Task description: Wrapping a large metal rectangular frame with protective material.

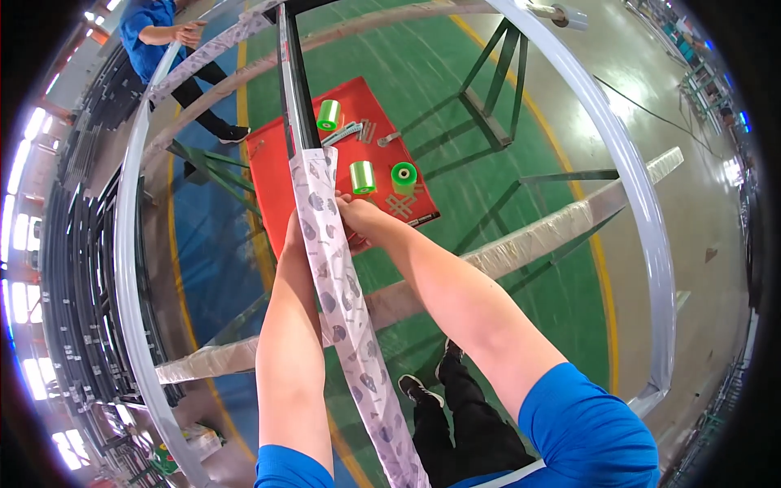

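Note:
A long bar runs up the middle of a large frame, its near part covered in pale film with a grey pattern (329,244). Its far part shows bare black and silver profile (303,98). At the bar's right edge, below where the film ends, my right hand (358,215) has its fingers closed at the film's side; some of them pass under the bar. My left hand (296,234) reaches in from the left side, its fingers hidden behind the wrapped bar. Below both hands stands a red-topped table (272,175).
On the table lie rolls of green-ended clear film (363,176), a slim grey-blue tool (343,132) and small metal pieces (400,203). The pale outer frame (626,138) curves around me, resting on a wrapped crossbeam (529,240). A person in blue (146,37) touches the frame at far left.

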`<act>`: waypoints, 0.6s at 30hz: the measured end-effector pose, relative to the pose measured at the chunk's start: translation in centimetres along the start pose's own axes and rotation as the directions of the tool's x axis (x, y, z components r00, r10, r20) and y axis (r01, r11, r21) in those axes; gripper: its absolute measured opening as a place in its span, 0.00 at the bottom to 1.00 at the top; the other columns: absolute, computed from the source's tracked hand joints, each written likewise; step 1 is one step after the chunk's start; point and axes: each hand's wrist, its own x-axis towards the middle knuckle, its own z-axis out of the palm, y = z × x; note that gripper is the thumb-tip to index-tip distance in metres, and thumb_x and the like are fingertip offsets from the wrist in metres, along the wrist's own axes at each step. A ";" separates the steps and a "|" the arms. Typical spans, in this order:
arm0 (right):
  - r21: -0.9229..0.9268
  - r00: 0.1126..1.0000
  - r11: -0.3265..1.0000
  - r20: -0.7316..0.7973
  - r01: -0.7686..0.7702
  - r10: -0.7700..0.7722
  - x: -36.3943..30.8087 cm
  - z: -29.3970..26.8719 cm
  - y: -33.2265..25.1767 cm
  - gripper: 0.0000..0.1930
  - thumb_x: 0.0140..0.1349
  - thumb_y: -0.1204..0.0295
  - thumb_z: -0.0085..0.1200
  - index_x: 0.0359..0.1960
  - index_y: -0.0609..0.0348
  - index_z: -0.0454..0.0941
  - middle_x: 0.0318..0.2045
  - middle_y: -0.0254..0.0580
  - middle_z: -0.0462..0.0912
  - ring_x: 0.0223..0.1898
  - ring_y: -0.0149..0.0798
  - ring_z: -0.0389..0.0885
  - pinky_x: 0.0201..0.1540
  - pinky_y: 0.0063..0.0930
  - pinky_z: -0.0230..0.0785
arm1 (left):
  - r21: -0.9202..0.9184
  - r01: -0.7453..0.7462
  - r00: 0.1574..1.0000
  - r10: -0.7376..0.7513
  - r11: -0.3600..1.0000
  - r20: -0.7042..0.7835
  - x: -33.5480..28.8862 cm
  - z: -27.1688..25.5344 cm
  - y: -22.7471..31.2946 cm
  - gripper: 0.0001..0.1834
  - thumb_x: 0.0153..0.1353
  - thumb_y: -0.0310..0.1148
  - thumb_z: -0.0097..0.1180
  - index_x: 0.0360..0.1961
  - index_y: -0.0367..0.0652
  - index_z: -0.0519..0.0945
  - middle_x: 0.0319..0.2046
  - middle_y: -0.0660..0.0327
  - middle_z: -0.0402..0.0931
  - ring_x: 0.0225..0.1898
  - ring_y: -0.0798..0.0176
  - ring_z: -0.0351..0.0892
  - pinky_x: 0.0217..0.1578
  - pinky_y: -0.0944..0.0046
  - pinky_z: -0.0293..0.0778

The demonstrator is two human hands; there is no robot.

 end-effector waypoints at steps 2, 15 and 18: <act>-0.066 0.998 0.998 0.056 -0.011 0.015 0.1 -0.2 -0.4 0.28 0.71 0.51 0.42 0.37 0.69 0.81 0.22 0.49 0.83 0.23 0.48 0.83 0.26 0.41 0.77 | 0.064 -0.010 1.000 0.009 0.998 0.006 0.1 -0.2 1.4 0.18 0.69 0.43 0.46 0.46 0.40 0.80 0.36 0.55 0.82 0.35 0.57 0.83 0.39 0.56 0.81; -0.369 0.944 0.877 0.004 0.309 -0.331 -8.4 -7.6 -0.6 0.17 0.67 0.59 0.50 0.37 0.63 0.80 0.25 0.42 0.84 0.28 0.37 0.84 0.34 0.32 0.75 | 0.284 -0.014 0.982 0.067 0.959 -0.176 -0.7 -1.6 9.7 0.12 0.61 0.40 0.55 0.36 0.41 0.81 0.32 0.60 0.83 0.30 0.61 0.83 0.35 0.60 0.80; -0.527 0.945 0.799 0.027 0.289 -0.325 -12.0 -10.7 0.1 0.18 0.65 0.56 0.51 0.35 0.60 0.80 0.25 0.42 0.84 0.32 0.44 0.84 0.40 0.38 0.74 | 0.329 -0.062 0.983 0.113 0.942 -0.141 -1.5 0.5 11.1 0.11 0.60 0.38 0.57 0.37 0.42 0.81 0.32 0.60 0.84 0.33 0.62 0.83 0.35 0.62 0.79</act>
